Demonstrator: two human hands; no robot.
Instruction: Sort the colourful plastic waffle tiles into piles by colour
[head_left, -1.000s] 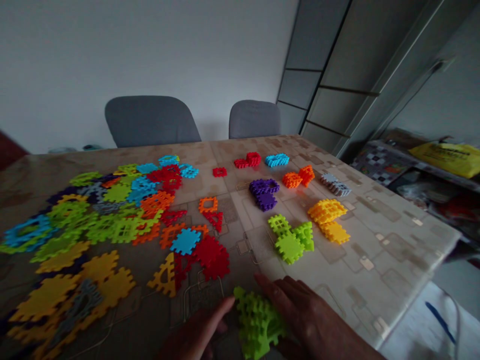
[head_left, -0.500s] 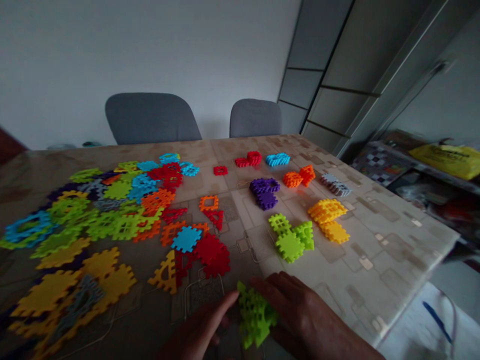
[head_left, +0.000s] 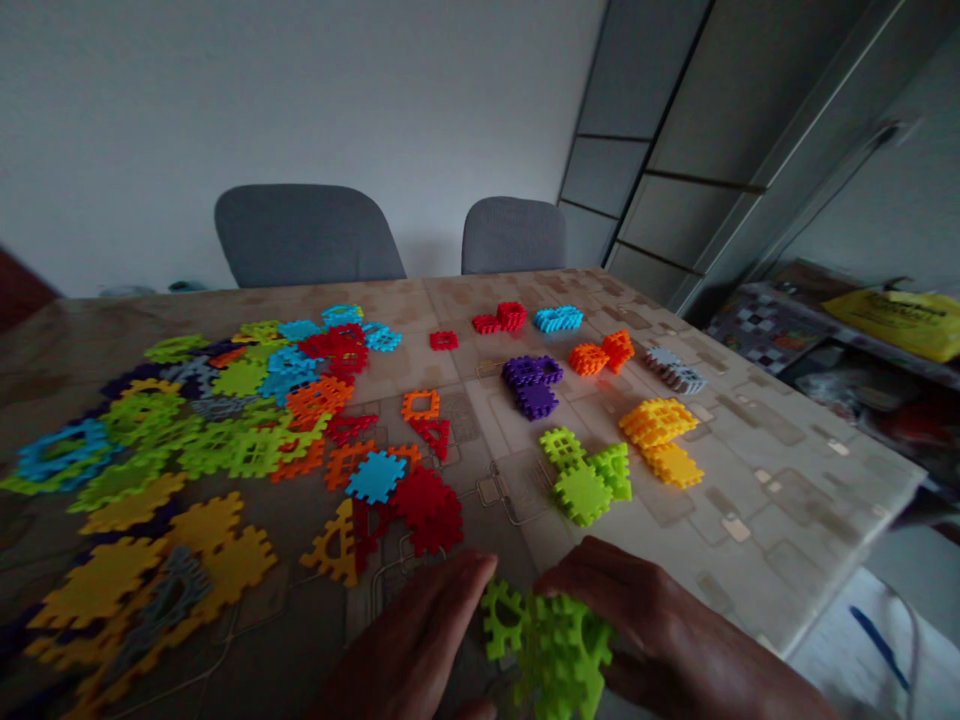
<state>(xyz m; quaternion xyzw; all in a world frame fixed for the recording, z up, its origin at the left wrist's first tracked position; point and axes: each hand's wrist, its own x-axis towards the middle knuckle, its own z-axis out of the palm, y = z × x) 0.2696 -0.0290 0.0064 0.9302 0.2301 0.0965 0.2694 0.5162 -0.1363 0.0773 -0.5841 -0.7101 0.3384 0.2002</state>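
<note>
Green pieces [head_left: 551, 650] held btwn left hand [head_left: 420, 640], right hand [head_left: 645, 630].

Home dining room: patterned table [head_left: 750, 480], grey chairs [head_left: 307, 235], wardrobe [head_left: 675, 150].

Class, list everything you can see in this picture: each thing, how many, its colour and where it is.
Green cluster: one, lime, near edge, held in both hands.
Loose tiles: many, mixed colours, table's left half.
Small stacks: about eight groups, red, blue, purple, orange, grey, yellow, green, table's right half.
Table: one, beige patterned.
Chairs: two, grey, far side.
Yellow bag: one, right shelf.
Left hand: on cluster.
Right hand: on cluster.
</note>
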